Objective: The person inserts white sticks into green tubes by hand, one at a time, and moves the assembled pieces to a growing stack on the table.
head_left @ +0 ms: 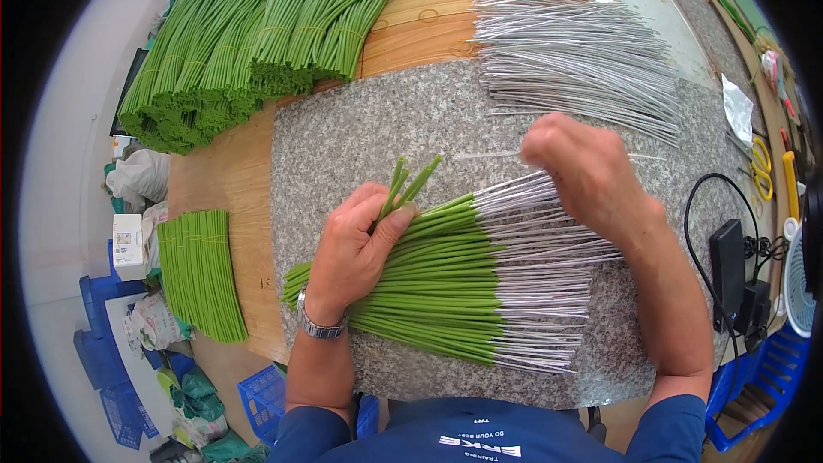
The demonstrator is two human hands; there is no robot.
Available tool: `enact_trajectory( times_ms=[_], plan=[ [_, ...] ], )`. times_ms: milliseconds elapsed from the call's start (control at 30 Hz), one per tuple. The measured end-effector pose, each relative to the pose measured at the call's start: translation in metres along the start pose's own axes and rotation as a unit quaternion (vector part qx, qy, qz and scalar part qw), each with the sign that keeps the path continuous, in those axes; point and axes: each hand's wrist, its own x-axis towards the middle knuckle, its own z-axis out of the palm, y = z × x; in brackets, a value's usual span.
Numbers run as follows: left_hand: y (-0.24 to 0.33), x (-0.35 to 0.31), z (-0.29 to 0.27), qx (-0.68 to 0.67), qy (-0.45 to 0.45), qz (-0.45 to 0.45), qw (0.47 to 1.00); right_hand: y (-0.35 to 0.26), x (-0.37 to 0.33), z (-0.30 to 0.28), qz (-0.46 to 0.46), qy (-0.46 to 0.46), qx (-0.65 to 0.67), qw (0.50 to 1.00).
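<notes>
My left hand (353,244), a metal watch on its wrist, is closed around several green plastic stems (420,180) whose ends poke up past the thumb. Under and beside it, a fanned row of green stems (437,291) lies on the speckled stone slab (343,129), with silver wires (540,291) sticking out of their right ends. Above the upper wires, my right hand (583,167) is closed in a pinch. A thin silver wire (489,154) shows on both sides of its fingers; the fingertips themselves are partly hidden.
Loose silver wires (574,60) lie in a pile at the far right. Banded green stem bundles (300,21) are stacked far left, and a smaller bundle (201,274) sits nearer on the wooden table (206,176). Yellow scissors (761,170) and a black power adapter (727,266) are at right.
</notes>
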Motion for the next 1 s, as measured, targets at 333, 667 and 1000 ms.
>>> enact_trajectory(
  times_ms=[333, 667, 1000],
  plan=[
    [0.003, 0.001, -0.001, 0.009, -0.005, -0.004, 1.0, -0.01, -0.003, 0.004, -0.001, -0.019, 0.036, 0.999],
    [0.003, 0.001, -0.001, 0.021, -0.009, -0.005, 1.0, -0.006, -0.007, 0.004, -0.006, -0.066, 0.02, 0.998],
    [0.003, 0.0, -0.001, 0.015, -0.012, -0.001, 1.0, -0.002, -0.002, -0.004, -0.075, -0.035, -0.042, 0.996]
  ],
)
